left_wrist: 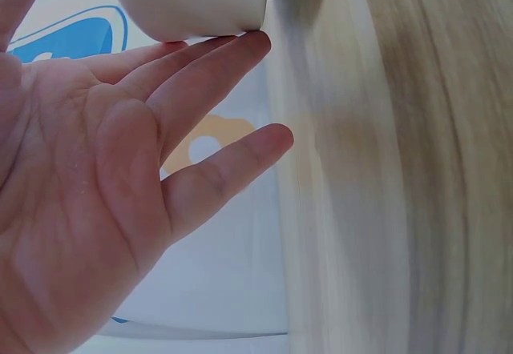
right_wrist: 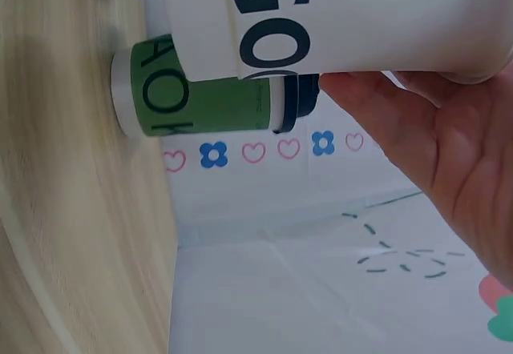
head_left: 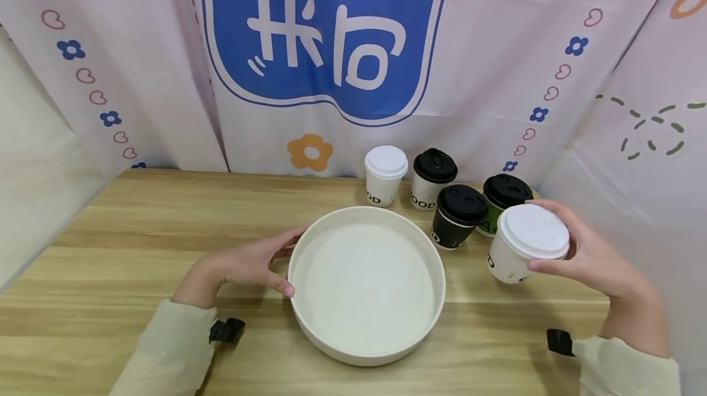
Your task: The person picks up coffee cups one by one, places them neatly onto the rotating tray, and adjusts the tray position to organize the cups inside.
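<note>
A round cream tray [head_left: 367,285] with a low rim lies on the wooden table. My left hand [head_left: 251,266] is at its left side, fingers extended and thumb at the rim; in the left wrist view the straight fingertips [left_wrist: 252,43] touch the tray's wall. On the right, my right hand [head_left: 599,258] grips a white paper cup [head_left: 507,259] with a white lid [head_left: 534,229], thumb on the near side. The right wrist view has this cup's base raised off the wood. Close behind it stands a green paper cup [right_wrist: 204,102] with a black lid.
Behind the tray stand a white-lidded white cup [head_left: 382,187], a black-lidded white cup [head_left: 425,193] and a black cup [head_left: 450,230]. A printed cloth [head_left: 265,132] hangs along the table's back edge. Bare wood [head_left: 138,248] extends to the left.
</note>
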Motion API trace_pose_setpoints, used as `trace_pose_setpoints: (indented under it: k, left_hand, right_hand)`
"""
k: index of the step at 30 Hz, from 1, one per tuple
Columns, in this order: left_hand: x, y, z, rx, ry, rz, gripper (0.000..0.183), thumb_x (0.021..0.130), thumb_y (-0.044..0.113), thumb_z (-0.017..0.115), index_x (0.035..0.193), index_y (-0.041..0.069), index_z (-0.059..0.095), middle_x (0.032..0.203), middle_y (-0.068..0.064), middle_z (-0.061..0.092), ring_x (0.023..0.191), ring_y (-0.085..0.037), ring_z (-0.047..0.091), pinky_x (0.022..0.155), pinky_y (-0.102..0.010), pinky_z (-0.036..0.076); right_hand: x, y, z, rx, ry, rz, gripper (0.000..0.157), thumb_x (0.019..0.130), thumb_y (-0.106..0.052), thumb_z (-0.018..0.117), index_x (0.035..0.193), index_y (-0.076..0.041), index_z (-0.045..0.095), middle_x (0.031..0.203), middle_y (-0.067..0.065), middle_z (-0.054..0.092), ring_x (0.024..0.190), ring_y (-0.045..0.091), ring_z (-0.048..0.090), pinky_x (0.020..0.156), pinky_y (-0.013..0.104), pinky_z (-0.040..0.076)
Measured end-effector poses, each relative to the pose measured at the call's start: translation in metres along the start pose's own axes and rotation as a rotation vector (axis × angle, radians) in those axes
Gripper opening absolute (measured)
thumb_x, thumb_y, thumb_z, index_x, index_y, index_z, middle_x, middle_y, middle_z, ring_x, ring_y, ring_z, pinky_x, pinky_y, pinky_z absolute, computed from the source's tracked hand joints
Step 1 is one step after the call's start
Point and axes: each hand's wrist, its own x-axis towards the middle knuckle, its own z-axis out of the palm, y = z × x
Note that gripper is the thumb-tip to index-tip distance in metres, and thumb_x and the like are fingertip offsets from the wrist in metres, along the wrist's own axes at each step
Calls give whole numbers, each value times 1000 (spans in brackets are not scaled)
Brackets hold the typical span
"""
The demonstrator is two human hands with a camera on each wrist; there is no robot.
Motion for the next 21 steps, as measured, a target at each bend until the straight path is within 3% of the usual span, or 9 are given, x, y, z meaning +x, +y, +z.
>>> trace_pose_setpoints:
  k: [8, 21]
  left_hand:
    - [0, -1, 1, -24, 3, 11, 110, 78, 21, 85, 158, 3, 13, 164, -20, 22, 149, -44, 25, 120, -63, 23]
    - [1, 0, 1, -34, 8, -11, 109, 79, 17, 85, 159, 4, 12, 165, -19, 19, 150, -45, 22, 121, -62, 22]
  right_hand:
    - [9, -15, 10, 99, -97, -67, 92, 71, 16, 77, 149, -2, 32, 130, -2, 53, 108, 5, 57, 80, 17, 56]
    - [14, -33, 22, 87, -126, -112, 97, 67, 12, 82, 149, -8, 35, 131, 1, 53, 109, 5, 56, 84, 14, 53]
